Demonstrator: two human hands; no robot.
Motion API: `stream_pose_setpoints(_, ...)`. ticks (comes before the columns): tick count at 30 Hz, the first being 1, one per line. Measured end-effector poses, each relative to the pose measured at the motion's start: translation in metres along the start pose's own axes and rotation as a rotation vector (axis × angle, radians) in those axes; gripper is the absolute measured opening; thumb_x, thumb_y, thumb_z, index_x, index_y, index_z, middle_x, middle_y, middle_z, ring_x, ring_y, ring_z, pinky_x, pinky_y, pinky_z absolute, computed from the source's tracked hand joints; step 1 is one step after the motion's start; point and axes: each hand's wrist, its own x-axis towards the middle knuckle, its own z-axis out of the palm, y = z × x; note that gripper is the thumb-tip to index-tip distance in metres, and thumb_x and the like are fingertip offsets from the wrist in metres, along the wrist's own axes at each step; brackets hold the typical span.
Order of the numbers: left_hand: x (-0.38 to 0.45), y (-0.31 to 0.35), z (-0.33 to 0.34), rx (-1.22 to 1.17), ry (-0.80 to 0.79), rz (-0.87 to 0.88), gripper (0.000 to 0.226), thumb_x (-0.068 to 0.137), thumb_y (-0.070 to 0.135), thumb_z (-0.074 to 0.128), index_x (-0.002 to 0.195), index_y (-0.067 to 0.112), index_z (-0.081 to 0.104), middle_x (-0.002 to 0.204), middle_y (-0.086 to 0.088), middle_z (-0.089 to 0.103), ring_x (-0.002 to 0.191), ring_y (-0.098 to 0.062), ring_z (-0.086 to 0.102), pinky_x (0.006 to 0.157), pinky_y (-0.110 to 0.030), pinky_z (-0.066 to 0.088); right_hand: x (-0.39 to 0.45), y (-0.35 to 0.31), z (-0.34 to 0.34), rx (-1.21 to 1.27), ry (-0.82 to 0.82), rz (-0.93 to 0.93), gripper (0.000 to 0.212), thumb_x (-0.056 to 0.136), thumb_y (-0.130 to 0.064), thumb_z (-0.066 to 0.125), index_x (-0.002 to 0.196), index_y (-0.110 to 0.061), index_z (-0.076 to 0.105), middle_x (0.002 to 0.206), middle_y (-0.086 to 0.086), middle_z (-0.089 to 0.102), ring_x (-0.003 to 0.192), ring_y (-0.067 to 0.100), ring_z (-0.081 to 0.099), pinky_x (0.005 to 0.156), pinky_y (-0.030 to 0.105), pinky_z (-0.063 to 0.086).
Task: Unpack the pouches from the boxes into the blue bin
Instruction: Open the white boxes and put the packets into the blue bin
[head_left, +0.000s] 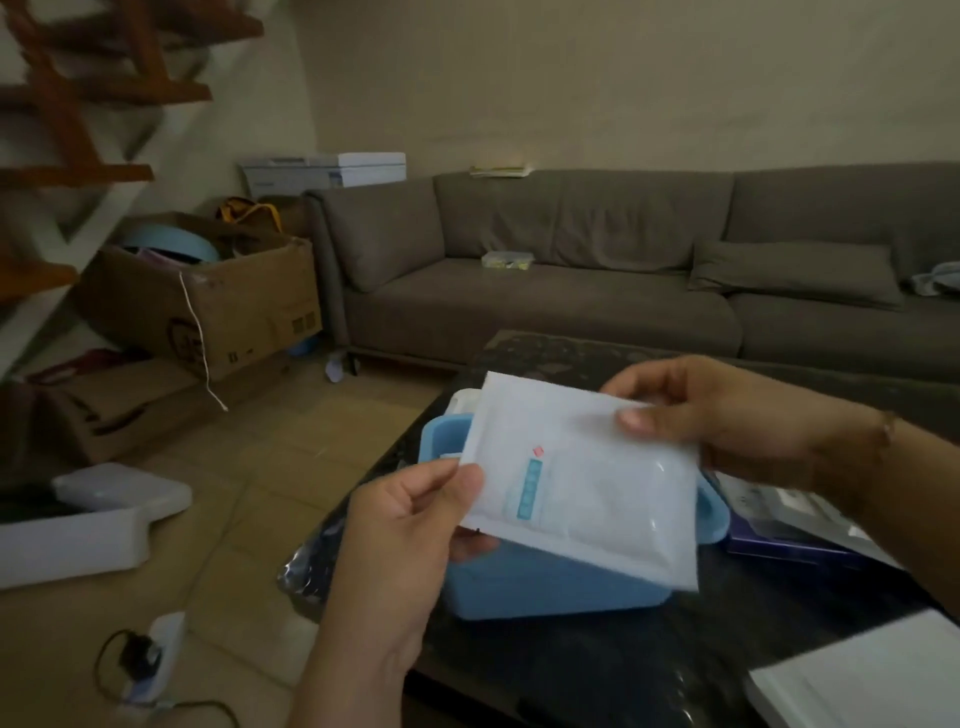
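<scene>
A flat white pouch (582, 478) with blue print and a small red mark hangs tilted just above the blue bin (545, 587), held by both hands. My left hand (410, 519) pinches its lower left edge. My right hand (727, 415) grips its upper right corner, thumb on top. The bin stands on the dark table (623, 670); the pouch hides most of its opening, and a white edge shows behind its far rim. To the right of the bin lies a purple box (779, 530), partly behind my right wrist.
A white box or sheet (862, 675) sits at the table's near right corner. A grey sofa (571, 280) runs along the far side. Cardboard boxes (208, 296) stand at the left. On the tiled floor lie a white foam piece (93, 519) and a power strip (156, 660).
</scene>
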Motion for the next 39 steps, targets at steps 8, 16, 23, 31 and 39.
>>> stream_pose_setpoints(8,0.013,0.001,-0.007,-0.035,0.157,0.076,0.042,0.073,0.021,0.074,0.111,0.033,0.063,0.082,0.004,0.078,0.072,-0.012,0.074,0.054,-0.021,0.054,0.02,0.034,0.01,0.348,0.191,0.12,0.027,0.088,-0.007,0.059,0.113,-0.011,0.067,0.098,0.012,0.075,0.075,0.019,0.072,0.052,0.027,0.06)
stream_pose_setpoints(16,0.028,-0.008,-0.023,0.235,0.508,0.267,0.02,0.09,0.018,0.066,0.098,0.036,0.064,0.093,0.01,0.073,0.087,-0.002,0.068,0.076,-0.022,0.052,0.041,0.037,0.016,0.22,0.256,0.352,0.018,0.091,-0.001,0.059,0.106,-0.008,0.065,0.099,0.015,0.072,0.083,0.024,0.07,0.06,0.034,0.062)
stream_pose_setpoints(23,0.022,-0.016,-0.01,0.788,0.147,0.354,0.026,0.09,0.049,0.046,0.106,0.038,0.064,0.109,0.02,0.064,0.107,0.0,0.056,0.092,-0.029,0.05,0.04,0.028,0.026,-0.251,0.2,0.411,0.018,0.09,-0.024,0.065,0.101,-0.01,0.07,0.087,0.009,0.077,0.078,0.021,0.075,0.071,0.033,0.062)
stream_pose_setpoints(31,0.017,-0.006,0.003,1.267,-0.006,0.206,0.03,0.1,0.053,0.029,0.094,0.038,0.053,0.12,0.024,0.053,0.137,0.001,0.026,0.118,-0.06,-0.011,0.046,0.029,0.015,-0.797,0.183,0.436,0.023,0.096,-0.031,0.057,0.088,-0.014,0.07,0.079,0.001,0.075,0.071,0.012,0.073,0.066,0.022,0.059)
stream_pose_setpoints(39,0.016,-0.007,0.006,1.278,0.066,0.183,0.025,0.1,0.051,0.034,0.088,0.036,0.05,0.117,0.022,0.052,0.136,0.0,0.03,0.117,-0.058,-0.009,0.046,0.035,0.023,-0.935,0.12,0.325,0.024,0.097,-0.029,0.053,0.098,-0.014,0.072,0.092,0.004,0.073,0.086,0.016,0.069,0.078,0.021,0.054)
